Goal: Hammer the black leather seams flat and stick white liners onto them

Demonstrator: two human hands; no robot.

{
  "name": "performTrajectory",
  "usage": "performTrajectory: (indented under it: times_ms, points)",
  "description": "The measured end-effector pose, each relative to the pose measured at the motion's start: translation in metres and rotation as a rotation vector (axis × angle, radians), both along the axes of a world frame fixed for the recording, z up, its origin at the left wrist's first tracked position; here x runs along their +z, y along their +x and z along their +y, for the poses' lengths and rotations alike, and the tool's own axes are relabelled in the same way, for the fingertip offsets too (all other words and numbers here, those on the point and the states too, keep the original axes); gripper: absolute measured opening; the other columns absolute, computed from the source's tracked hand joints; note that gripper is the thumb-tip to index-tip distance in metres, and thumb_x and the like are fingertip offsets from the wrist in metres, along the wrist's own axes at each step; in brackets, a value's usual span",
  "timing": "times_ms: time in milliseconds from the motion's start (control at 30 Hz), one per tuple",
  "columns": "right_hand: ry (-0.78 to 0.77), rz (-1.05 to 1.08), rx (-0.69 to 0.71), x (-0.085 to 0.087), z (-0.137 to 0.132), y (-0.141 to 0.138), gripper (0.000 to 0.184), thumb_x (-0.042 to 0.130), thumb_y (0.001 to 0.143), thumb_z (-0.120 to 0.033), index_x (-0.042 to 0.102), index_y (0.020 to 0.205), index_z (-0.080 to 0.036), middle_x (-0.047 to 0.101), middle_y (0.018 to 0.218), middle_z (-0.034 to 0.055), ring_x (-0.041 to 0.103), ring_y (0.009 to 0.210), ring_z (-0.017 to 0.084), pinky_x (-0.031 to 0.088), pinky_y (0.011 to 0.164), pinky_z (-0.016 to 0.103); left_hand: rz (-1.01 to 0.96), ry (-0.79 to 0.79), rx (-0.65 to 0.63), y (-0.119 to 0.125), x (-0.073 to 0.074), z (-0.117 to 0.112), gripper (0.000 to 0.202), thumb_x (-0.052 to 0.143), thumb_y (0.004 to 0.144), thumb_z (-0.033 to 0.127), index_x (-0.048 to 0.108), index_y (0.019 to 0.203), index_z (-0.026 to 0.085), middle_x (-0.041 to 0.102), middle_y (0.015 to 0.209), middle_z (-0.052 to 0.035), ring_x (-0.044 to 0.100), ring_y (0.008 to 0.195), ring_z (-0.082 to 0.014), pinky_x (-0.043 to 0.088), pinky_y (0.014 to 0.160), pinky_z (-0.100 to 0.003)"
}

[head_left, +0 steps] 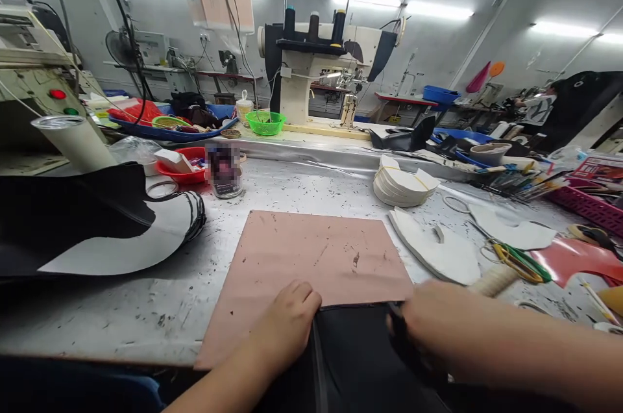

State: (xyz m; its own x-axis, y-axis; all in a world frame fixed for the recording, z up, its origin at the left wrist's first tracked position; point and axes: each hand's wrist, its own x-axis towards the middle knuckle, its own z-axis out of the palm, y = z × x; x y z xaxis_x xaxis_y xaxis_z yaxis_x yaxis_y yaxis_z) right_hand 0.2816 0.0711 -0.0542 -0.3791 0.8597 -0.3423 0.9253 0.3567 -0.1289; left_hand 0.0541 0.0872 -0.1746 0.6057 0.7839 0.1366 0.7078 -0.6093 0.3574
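A black leather-like piece (360, 351) with a seam or strip along its left part lies over the near edge of a pinkish board (311, 250) and runs out of view at the bottom. My left hand (292, 312) has its fingers curled on the piece's top left corner, pressing it against the board. At the top right corner, my right hand (428, 319) is closed around a dark part of the piece. Motion blurs this hand, and a dark curved strip hangs beneath it; its fingertips are partly hidden.
Stacked black pieces with white backing (121, 247) lie left. White cut pieces (438, 247), green-and-yellow scissors (520, 262) and a thread cone (494, 280) lie right. A jar (226, 173) and red bowl (187, 166) stand behind the board; a sewing machine (299, 85) rises beyond.
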Motion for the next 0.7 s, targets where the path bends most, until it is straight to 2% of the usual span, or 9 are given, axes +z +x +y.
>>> performTrajectory:
  times_ms: [33, 67, 133, 267, 333, 400, 467, 600, 700]
  points:
    - [0.001, -0.041, 0.137, 0.003, 0.009, -0.011, 0.023, 0.065, 0.059, 0.001, 0.068, 0.062, -0.021, 0.066, 0.061, 0.0041, 0.056, 0.056, 0.017, 0.029, 0.052, 0.028, 0.001, -0.001, -0.017, 0.003, -0.001, -0.002, 0.030, 0.041, 0.070, -0.008, 0.054, 0.081, 0.016, 0.057, 0.087, -0.0064, 0.051, 0.082, -0.0219, 0.047, 0.074, -0.036]
    - [-0.010, -0.067, 0.206, 0.003, 0.018, -0.023, 0.022, 0.060, 0.066, -0.002, 0.070, 0.074, -0.020, 0.068, 0.070, 0.0062, 0.059, 0.062, 0.018, 0.029, 0.052, 0.028, -0.002, -0.003, -0.031, 0.004, -0.002, -0.003, 0.029, 0.041, 0.071, -0.007, 0.054, 0.081, 0.017, 0.057, 0.087, -0.0061, 0.051, 0.082, -0.0218, 0.047, 0.074, -0.036]
    - [0.033, -0.035, 0.199, -0.007, 0.032, -0.040, 0.025, 0.054, 0.072, -0.006, 0.068, 0.088, -0.019, 0.069, 0.081, 0.0068, 0.061, 0.070, 0.020, 0.029, 0.052, 0.027, -0.020, -0.012, -0.043, 0.002, -0.002, -0.001, 0.025, 0.041, 0.076, -0.003, 0.055, 0.080, 0.017, 0.057, 0.085, -0.0055, 0.052, 0.080, -0.0210, 0.047, 0.073, -0.035]
    - [0.013, -0.003, 0.125, -0.039, 0.041, -0.051, 0.022, 0.051, 0.074, -0.010, 0.066, 0.088, -0.018, 0.069, 0.081, 0.0068, 0.061, 0.070, 0.020, 0.026, 0.050, 0.027, -0.082, -0.051, -0.031, -0.012, 0.003, 0.006, 0.015, 0.049, 0.081, 0.005, 0.057, 0.084, 0.017, 0.058, 0.085, -0.0048, 0.054, 0.082, -0.0210, 0.047, 0.072, -0.034]
    - [0.009, -0.008, 0.055, -0.049, 0.038, -0.049, 0.023, 0.049, 0.076, -0.010, 0.064, 0.092, -0.017, 0.068, 0.082, 0.0076, 0.061, 0.068, 0.019, 0.025, 0.049, 0.026, -0.120, -0.086, -0.064, -0.019, 0.005, 0.009, 0.017, 0.050, 0.080, 0.004, 0.058, 0.085, 0.019, 0.059, 0.086, -0.0031, 0.055, 0.083, -0.0190, 0.047, 0.072, -0.030]
    - [-0.019, 0.005, -0.043, -0.052, 0.034, -0.046, 0.023, 0.047, 0.078, -0.010, 0.061, 0.095, -0.016, 0.068, 0.083, 0.0075, 0.060, 0.068, 0.018, 0.025, 0.049, 0.025, -0.152, -0.083, -0.130, -0.023, 0.004, 0.011, 0.021, 0.046, 0.082, 0.003, 0.059, 0.082, 0.020, 0.059, 0.082, -0.0018, 0.056, 0.078, -0.0162, 0.045, 0.068, -0.025]
    - [-0.040, 0.031, -0.107, -0.051, 0.032, -0.043, 0.021, 0.048, 0.077, -0.010, 0.060, 0.092, -0.017, 0.067, 0.082, 0.0062, 0.059, 0.067, 0.017, 0.025, 0.050, 0.025, -0.161, -0.001, -0.188, -0.024, 0.001, 0.012, 0.024, 0.040, 0.086, 0.005, 0.059, 0.081, 0.019, 0.058, 0.079, -0.0025, 0.055, 0.071, -0.0154, 0.044, 0.062, -0.024]
    - [0.028, 0.159, -0.184, -0.048, 0.033, -0.043, 0.021, 0.045, 0.078, -0.008, 0.059, 0.087, -0.021, 0.065, 0.075, 0.0012, 0.056, 0.066, 0.015, 0.026, 0.053, 0.024, -0.119, 0.186, -0.241, -0.023, -0.004, 0.010, 0.026, 0.034, 0.090, 0.006, 0.057, 0.083, 0.018, 0.057, 0.079, -0.0038, 0.052, 0.067, -0.0163, 0.042, 0.059, -0.027]
    - [-0.047, 0.169, -0.181, -0.046, 0.032, -0.050, 0.021, 0.043, 0.079, -0.008, 0.059, 0.086, -0.021, 0.064, 0.074, 0.0008, 0.053, 0.062, 0.013, 0.026, 0.051, 0.024, -0.120, 0.203, -0.278, -0.022, -0.003, 0.010, 0.026, 0.033, 0.091, 0.008, 0.056, 0.084, 0.017, 0.057, 0.079, -0.0040, 0.051, 0.068, -0.0167, 0.043, 0.061, -0.028]
